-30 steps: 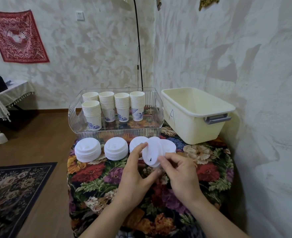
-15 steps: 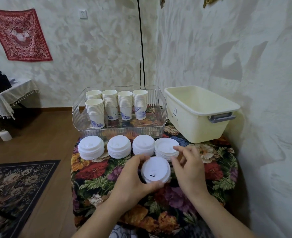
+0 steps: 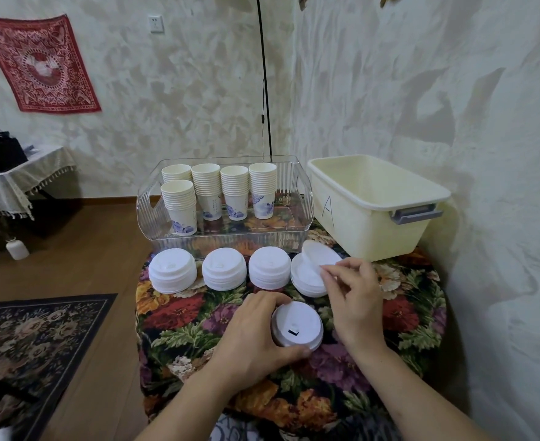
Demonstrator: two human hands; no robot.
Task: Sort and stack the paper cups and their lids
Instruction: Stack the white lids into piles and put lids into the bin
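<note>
The floral-clothed worktop (image 3: 179, 316) carries a clear ribbed plastic tray (image 3: 230, 241) at 12 o'clock, a cream plastic tub (image 3: 370, 230) at 2, and five white lid stacks (image 3: 172, 270) between.

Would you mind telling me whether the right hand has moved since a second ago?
Yes. The right hand left the held lid and moved away from the person, toward the cream bin, to the rightmost lid stack.

Rear-left cup stack (image 3: 176, 173) half hidden behind the front stack (image 3: 179, 206). Right hand (image 3: 354, 300) covers part of the far-right lid stack (image 3: 307, 278). Both forearms cut off at bottom edge. Cup print too small to read.
</note>
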